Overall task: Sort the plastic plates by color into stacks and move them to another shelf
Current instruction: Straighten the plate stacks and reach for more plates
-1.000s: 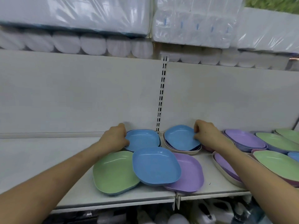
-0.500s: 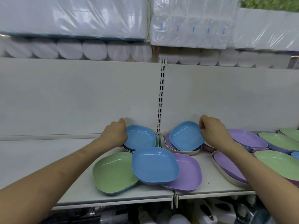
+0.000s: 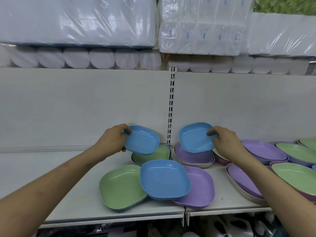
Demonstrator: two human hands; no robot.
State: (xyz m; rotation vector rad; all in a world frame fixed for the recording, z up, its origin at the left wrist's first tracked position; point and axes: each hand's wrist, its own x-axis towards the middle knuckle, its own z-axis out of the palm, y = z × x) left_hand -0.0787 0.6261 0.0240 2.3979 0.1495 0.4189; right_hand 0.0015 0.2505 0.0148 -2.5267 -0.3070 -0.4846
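Raised above the shelf since earlier: left blue plate, rim gripped by left hand fingers; right blue plate, rim pinched by right hand fingers; both tilted

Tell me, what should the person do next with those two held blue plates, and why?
Probably the left hand should lower its left blue plate onto the front blue plate: same colour, uncovered, so a blue stack starts there. The right blue plate, in the right hand, could follow.
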